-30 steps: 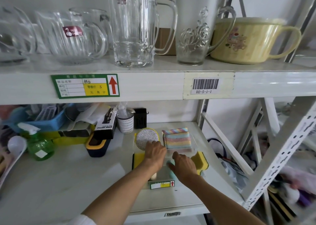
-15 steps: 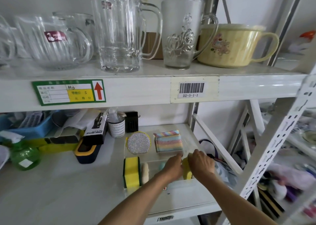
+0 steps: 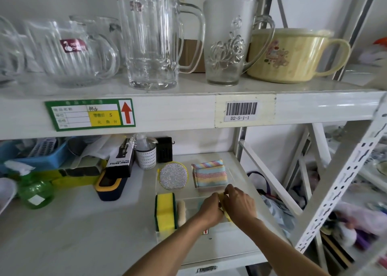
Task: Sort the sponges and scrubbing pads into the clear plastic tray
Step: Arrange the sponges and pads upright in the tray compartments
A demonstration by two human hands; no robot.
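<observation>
Two bare hands meet over the right front part of a clear plastic tray (image 3: 230, 172) that sits on the lower shelf (image 3: 73, 233) of a white metal rack. The left hand (image 3: 210, 209) and right hand (image 3: 240, 204) press close together, both pinching a yellow sponge (image 3: 227, 216) of which only thin slivers show between and below the fingers. At the tray's left front a yellow sponge with a green scrubbing layer (image 3: 165, 211) stands on edge, with a pale beige sponge (image 3: 181, 213) just beside it on its right. At the back of the tray lie a round silver glitter scrubbing pad (image 3: 173, 176) on the left and a rainbow-striped cloth sponge (image 3: 209, 174) on the right. Left of the tray stand a white dotted cup (image 3: 146, 157), a black spray bottle box (image 3: 121, 158) and a green spray bottle (image 3: 34, 192). On the upper shelf (image 3: 188, 110) rest glass mugs, a tall glass beer stein (image 3: 150, 39), a frosted embossed glass mug (image 3: 228, 41) and a cream bowl with a handle (image 3: 291, 54). A green price label (image 3: 90, 114) and a barcode sticker (image 3: 241, 111) are fixed to the shelf edge.
</observation>
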